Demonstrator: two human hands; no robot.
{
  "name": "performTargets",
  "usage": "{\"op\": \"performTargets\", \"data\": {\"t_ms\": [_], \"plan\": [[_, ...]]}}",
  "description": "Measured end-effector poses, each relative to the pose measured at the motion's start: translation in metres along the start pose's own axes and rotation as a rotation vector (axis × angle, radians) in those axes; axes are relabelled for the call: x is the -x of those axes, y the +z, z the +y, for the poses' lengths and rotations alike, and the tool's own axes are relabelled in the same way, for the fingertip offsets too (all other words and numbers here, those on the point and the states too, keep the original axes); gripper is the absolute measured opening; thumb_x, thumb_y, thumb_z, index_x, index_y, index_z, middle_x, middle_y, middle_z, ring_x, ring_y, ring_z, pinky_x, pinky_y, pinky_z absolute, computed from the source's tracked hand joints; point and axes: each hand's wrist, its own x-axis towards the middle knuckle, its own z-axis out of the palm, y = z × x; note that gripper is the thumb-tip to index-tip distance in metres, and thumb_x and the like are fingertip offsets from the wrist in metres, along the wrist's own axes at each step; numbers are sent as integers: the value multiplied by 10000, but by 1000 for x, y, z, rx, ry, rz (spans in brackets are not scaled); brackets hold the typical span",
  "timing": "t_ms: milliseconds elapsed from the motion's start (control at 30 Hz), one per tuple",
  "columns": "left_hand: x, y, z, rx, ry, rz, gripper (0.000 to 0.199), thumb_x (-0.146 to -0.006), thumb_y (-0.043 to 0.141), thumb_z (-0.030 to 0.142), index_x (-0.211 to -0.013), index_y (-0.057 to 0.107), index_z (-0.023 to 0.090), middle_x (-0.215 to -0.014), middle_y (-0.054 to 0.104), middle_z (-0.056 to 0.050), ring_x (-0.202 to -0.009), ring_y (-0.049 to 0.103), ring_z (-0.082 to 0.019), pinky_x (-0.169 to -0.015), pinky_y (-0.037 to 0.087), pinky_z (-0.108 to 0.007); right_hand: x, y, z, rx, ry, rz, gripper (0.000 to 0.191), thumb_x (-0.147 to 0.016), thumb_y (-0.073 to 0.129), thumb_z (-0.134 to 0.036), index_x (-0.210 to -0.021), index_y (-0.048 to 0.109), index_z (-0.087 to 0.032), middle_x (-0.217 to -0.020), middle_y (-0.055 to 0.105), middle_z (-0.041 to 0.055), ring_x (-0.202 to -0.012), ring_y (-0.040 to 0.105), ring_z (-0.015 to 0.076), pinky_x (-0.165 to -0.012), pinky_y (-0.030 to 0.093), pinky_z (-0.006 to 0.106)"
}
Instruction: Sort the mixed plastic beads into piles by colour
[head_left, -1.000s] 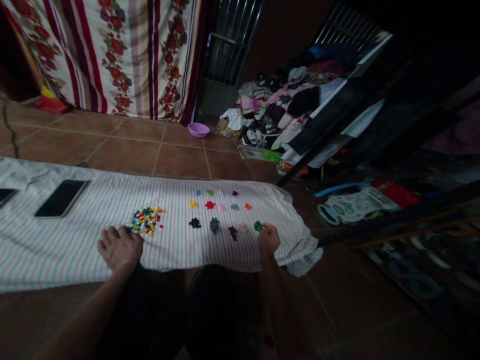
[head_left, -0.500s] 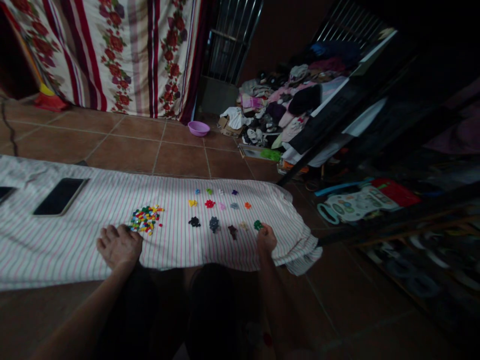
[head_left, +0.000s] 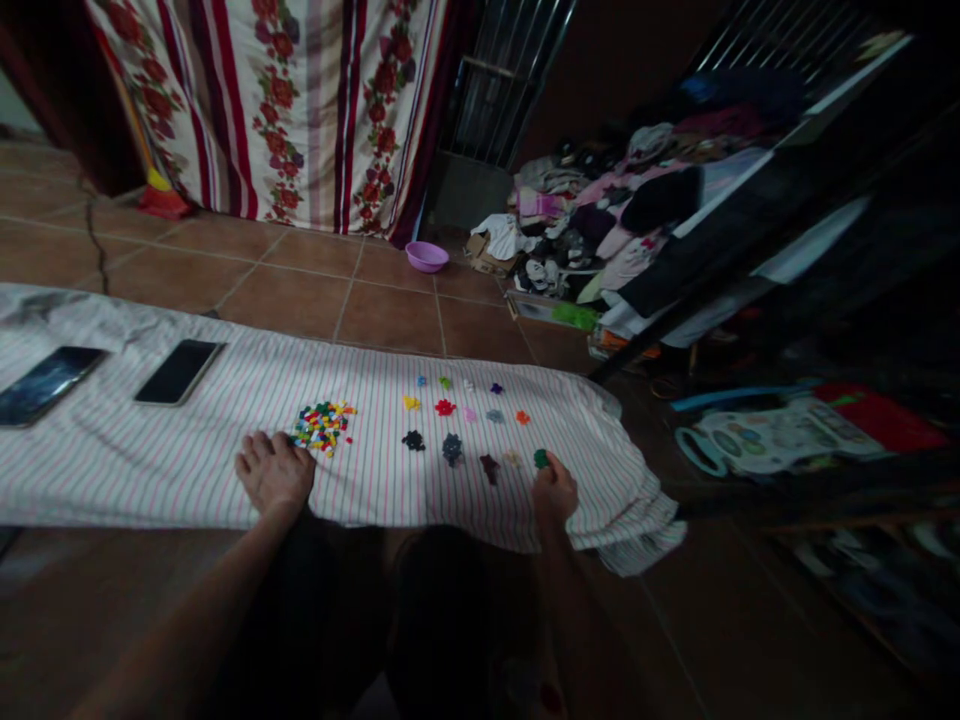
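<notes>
My left hand (head_left: 276,472) lies palm down with spread fingers on the striped cloth (head_left: 225,470), at the near left edge of a mixed heap of small coloured pieces (head_left: 324,427). At the right, my right hand (head_left: 556,488) has its fingers pinched together at a small green cluster (head_left: 541,459). Whatever is between those fingertips is hidden. Sorted clusters sit in rows left of it: beige (head_left: 512,458), brown (head_left: 489,468), dark grey (head_left: 451,449) and black (head_left: 412,440). Farther back are red (head_left: 445,407), yellow (head_left: 411,402), orange (head_left: 523,417) and several other small clusters.
Two phones, one dark (head_left: 49,385) and one with a light edge (head_left: 180,372), lie on the cloth at the left. Beyond are a purple basin (head_left: 427,257), a floral curtain (head_left: 315,120) and heaped clothes (head_left: 600,210). A white plastic toy (head_left: 772,430) is at the right.
The whole scene has shifted right in the view, showing more of the dark phone at the left. Against the cloth, both hands stay nearly in place, my right fingers still at the green cluster.
</notes>
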Motion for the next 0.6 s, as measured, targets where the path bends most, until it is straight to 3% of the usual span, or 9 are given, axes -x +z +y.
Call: {"op": "performTargets", "data": {"t_ms": [267, 400, 467, 600], "plan": [[0, 2, -3, -20, 17, -30, 420, -803, 387, 287, -1105, 577, 65, -1347, 454, -252, -1347, 290, -351, -1061, 233, -521, -8, 1, 6, -95, -135, 113, 363, -716, 401, -312, -879, 684, -153, -897, 689, 140, -833, 617, 260, -803, 473, 413], [-1, 2, -3, -36, 20, -23, 412, -814, 381, 285, -1100, 580, 65, -1336, 464, -248, -1344, 301, -353, -1068, 232, -510, -3, -5, -19, -149, -154, 140, 359, -761, 422, -392, -874, 670, -159, -913, 680, 144, -858, 613, 266, -819, 473, 438], [-1, 3, -3, -43, 18, -17, 406, -821, 379, 285, -1105, 579, 75, -1339, 466, -243, -1340, 311, -350, -1065, 237, -509, 9, -8, -47, -207, -179, 76, 397, -793, 411, -427, -938, 663, -156, -963, 673, 139, -894, 607, 261, -852, 467, 449], [-1, 5, -3, -60, 23, 12, 392, -834, 364, 284, -1080, 585, 73, -1338, 469, -240, -1333, 328, -347, -1072, 241, -491, 45, -4, -120, -398, -293, -309, 392, -847, 432, -426, -1049, 642, -164, -1052, 653, 130, -939, 610, 231, -800, 517, 389]]}}
